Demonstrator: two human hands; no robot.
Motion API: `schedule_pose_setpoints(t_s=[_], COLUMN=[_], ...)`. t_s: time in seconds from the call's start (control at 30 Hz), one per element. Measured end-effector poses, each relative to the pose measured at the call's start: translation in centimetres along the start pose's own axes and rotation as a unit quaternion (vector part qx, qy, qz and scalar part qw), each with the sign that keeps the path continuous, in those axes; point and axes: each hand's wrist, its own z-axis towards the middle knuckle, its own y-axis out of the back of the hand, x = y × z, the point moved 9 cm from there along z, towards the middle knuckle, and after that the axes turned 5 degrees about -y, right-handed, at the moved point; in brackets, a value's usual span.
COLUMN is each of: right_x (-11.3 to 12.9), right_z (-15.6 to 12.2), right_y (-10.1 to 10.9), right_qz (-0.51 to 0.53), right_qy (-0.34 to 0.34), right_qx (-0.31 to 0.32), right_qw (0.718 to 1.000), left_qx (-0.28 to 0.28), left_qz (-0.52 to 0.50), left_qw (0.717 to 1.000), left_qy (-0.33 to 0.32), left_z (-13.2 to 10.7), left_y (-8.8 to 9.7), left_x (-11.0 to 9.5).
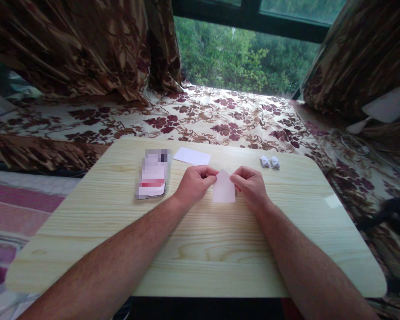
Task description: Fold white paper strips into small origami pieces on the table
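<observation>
Between my hands is a small white sheet of paper (224, 189) with a pointed top edge, like a house outline. My left hand (196, 181) pinches its upper left edge between thumb and forefinger. At the upper right edge, my right hand (250, 181) grips the same paper, its other fingers curled. The paper is held just above the wooden table (206, 249); whether its lower edge touches the surface I cannot tell. Behind my left hand lies a flat white stack of paper (191, 155). Two small folded white paper pieces (270, 162) sit side by side beyond my right hand.
A phone (151, 175), partly pixelated, lies on the table to the left. A pale patch (333, 201) shows near the right edge. Beyond the table are a floral-covered ledge (220, 115), patterned curtains (86, 49) and a window. A white device with a cable (356, 128) rests at right.
</observation>
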Motion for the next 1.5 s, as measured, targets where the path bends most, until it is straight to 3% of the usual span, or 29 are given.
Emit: schedule_pose_setpoints(t_s=[0.4, 0.67, 0.9, 1.2, 1.33, 1.5], right_x=[0.1, 0.0, -0.2, 0.4, 0.1, 0.1], right_z=[-0.1, -0.2, -0.5, -0.3, -0.1, 0.1], right_y=[-0.4, -0.8, -1.5, -1.9, -1.1, 0.0], right_qz=[-0.014, -0.036, -0.059, 0.029, 0.017, 0.037], right_qy=[0.011, 0.019, 0.010, 0.004, 0.006, 0.016], right_qx=[0.024, 0.038, 0.078, 0.087, 0.042, -0.013], right_qw=[1.000, 0.998, 0.995, 0.996, 0.999, 0.999], left_qx=[0.016, 0.012, 0.078, -0.049, -0.041, 0.032], left_qz=[0.013, 0.000, 0.049, -0.055, -0.053, -0.022], left_qw=[1.000, 1.000, 0.995, 0.995, 0.996, 0.999], left_qy=[-0.009, -0.005, -0.042, -0.061, -0.059, -0.020], left_z=[-0.2, -0.1, -0.4, 0.1, 0.0, -0.4], left_y=[-0.3, -0.1, -1.2, 1.3, 1.0, -0.8], left_x=[-0.9, -0.2, -0.9, -0.7, -0.9, -0.8])
